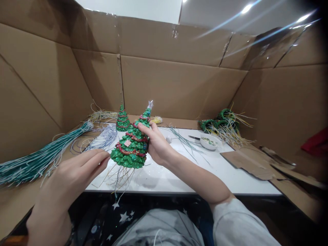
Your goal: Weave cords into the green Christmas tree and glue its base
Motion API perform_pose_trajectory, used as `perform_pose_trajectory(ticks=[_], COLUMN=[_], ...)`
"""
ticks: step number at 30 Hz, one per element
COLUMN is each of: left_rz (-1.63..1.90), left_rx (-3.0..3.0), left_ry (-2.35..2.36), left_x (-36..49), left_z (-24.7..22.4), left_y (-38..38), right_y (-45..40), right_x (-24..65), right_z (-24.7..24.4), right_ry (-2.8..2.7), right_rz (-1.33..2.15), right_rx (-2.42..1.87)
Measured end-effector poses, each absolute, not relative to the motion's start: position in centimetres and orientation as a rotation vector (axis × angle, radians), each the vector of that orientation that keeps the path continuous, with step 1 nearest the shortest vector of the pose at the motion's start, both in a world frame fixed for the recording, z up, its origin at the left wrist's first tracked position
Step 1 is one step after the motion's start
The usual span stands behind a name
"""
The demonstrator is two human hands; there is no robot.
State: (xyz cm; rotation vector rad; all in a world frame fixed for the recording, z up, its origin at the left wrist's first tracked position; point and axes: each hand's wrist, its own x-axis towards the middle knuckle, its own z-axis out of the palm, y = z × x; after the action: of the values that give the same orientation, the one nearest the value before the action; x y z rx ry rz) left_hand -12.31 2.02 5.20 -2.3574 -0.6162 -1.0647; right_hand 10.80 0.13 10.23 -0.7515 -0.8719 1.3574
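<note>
My right hand [157, 143] is wrapped round a glittery green toy Christmas tree [132, 147] with red garlands and a clear star at its tip. The tree tilts a little, held up over the white table [164, 177]. Thin wires [119, 177] dangle from its underside. Beside the tree's lower left edge, my left hand [84, 171] has its fingers pressed together; what lies between them, if anything, is hidden. A second green tree [123, 119] stands upright behind the held one.
Bundled green wires [48, 153] lie at the left, near pale loose wires [105, 136]. A white bowl [211, 142] with small bits stands at right beside a dark-bladed tool [194, 137]. More green trees [220, 123] lie behind it, wires outward. Cardboard walls [179, 85] enclose the table.
</note>
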Motion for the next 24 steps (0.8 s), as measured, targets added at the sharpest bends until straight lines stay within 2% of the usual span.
perform_pose_trajectory(ticks=[12,24], left_rz=[-1.089,-1.315], left_rx=[-2.303,-2.299], left_ry=[-0.632,-0.648], left_x=[-11.8,-11.0], left_z=[5.2,5.7], left_y=[2.2,1.7], right_y=[0.2,0.1], right_x=[10.8,10.9], right_z=[10.2,10.2], right_ry=[-0.857,-0.859], right_rz=[1.348,1.353], right_rx=[-0.744,-0.748])
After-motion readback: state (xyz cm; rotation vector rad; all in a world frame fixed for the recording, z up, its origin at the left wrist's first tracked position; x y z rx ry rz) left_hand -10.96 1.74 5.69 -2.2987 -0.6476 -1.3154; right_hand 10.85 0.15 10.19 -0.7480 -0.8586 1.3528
